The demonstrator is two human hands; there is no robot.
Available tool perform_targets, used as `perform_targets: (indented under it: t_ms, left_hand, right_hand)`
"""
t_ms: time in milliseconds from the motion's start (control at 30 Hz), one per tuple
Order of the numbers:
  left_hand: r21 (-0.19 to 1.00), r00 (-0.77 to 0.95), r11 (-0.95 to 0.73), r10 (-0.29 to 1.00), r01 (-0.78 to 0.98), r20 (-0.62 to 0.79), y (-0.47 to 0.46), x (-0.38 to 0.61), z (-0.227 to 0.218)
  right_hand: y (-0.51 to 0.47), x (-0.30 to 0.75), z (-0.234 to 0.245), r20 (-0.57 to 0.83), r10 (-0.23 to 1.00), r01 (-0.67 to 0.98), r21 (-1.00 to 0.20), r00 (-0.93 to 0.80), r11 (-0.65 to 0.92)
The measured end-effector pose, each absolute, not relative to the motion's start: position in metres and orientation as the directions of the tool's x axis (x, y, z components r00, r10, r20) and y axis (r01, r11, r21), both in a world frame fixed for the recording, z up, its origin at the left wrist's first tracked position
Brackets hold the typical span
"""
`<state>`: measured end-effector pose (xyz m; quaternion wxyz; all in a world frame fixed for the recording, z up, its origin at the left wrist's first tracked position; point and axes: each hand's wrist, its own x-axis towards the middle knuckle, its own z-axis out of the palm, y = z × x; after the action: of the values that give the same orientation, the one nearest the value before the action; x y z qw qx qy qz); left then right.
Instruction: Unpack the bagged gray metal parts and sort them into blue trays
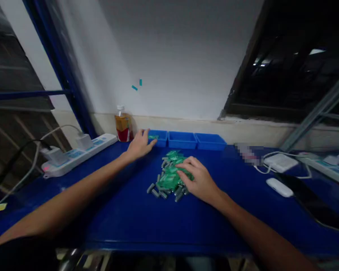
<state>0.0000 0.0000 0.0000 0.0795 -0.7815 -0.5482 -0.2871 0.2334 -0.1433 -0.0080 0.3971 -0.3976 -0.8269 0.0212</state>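
Observation:
A pile lies mid-table, made of green see-through plastic pieces (pixel 169 181) and small silvery cylinders (pixel 155 193). My right hand (pixel 199 178) reaches over the pile's right side, thumb and forefinger a little apart at the green pieces. No piece shows clearly between those fingers. Farther back, my left hand (pixel 140 145) is at the left blue tray (pixel 163 140), its thumb spread from the fingers. Some green pieces (pixel 153 137) lie in that tray. Part of its left side is hidden behind my left hand. A middle blue tray (pixel 182 143) and a right blue tray (pixel 211 144) stand beside it.
A bottle (pixel 123 124) stands at the wall behind my left hand. On the left is a power strip (pixel 81 154) with plugged-in adapters. At right lie a white case (pixel 279 187), a dark phone (pixel 313 199), a white charger (pixel 281 162) with cable, and another power strip (pixel 332 169).

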Motion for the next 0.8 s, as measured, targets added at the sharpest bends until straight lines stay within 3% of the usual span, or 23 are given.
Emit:
perform_targets:
  t_ms: [100, 233, 367, 667, 733, 800]
  left_hand:
    - [0.153, 0.451, -0.558, 0.779, 0.816, 0.436, -0.029, -0.003, -0.027]
    - [0.200, 0.557, -0.659, 0.732, 0.725, 0.393, -0.045, 0.004, -0.037]
    - [0.250, 0.536, -0.650, 0.745, 0.718, 0.396, -0.044, 0.025, -0.025]
    - [0.288, 0.421, -0.464, 0.884, 0.837, 0.201, -0.034, 0.059, -0.017]
    - [0.266, 0.406, -0.453, 0.888, 0.851, 0.216, -0.034, 0.057, -0.018]
    - [0.167, 0.413, -0.465, 0.869, 0.869, 0.272, -0.035, 0.055, -0.017]
  right_hand:
    - [-0.145, 0.236, -0.011, 0.617, 0.670, 0.640, -0.327, -0.413, 0.695]
    - [-0.146, 0.236, -0.010, 0.621, 0.664, 0.654, -0.304, -0.416, 0.693]
    - [-0.147, 0.236, -0.009, 0.629, 0.669, 0.660, -0.312, -0.395, 0.683]
    - [-0.141, 0.246, -0.007, 0.612, 0.720, 0.675, -0.382, -0.326, 0.631]
    - [-0.141, 0.247, -0.007, 0.614, 0.720, 0.675, -0.385, -0.322, 0.630]
    - [-0.142, 0.245, -0.006, 0.617, 0.717, 0.673, -0.382, -0.324, 0.633]
